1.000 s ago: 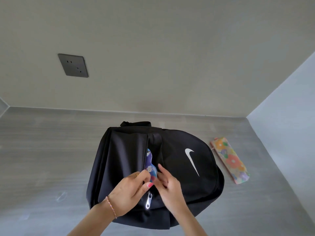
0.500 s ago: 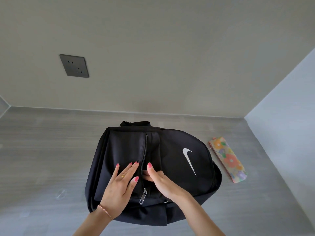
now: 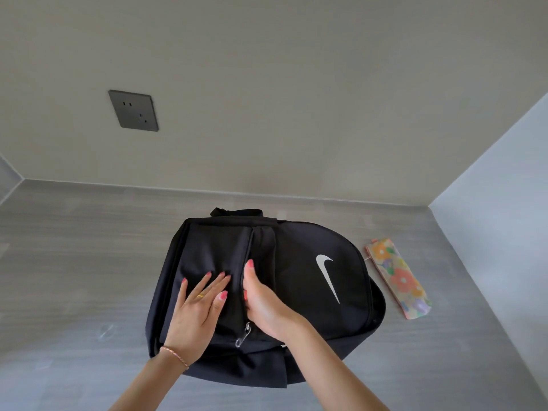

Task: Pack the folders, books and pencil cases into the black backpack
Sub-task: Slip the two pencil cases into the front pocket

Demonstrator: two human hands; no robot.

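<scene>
The black backpack (image 3: 308, 280) with a white swoosh lies flat on the grey surface. Its front pocket is unzipped, with the silver zipper pull (image 3: 243, 338) near the pocket's near end. My left hand (image 3: 199, 310) rests flat on the pocket's left panel, fingers spread. My right hand (image 3: 261, 301) has its fingers tucked inside the pocket opening, thumb outside; what they touch is hidden. A floral pencil case (image 3: 398, 277) lies on the surface to the right of the backpack, apart from it.
A beige wall with a dark power socket (image 3: 133, 110) rises behind the grey surface (image 3: 74, 262). A pale side wall (image 3: 504, 203) closes in on the right, just past the pencil case.
A colourful item at the pocket mouth one second ago has gone out of sight inside. My left hand flattened onto the pocket panel and my right hand slid its fingers deeper into the opening.
</scene>
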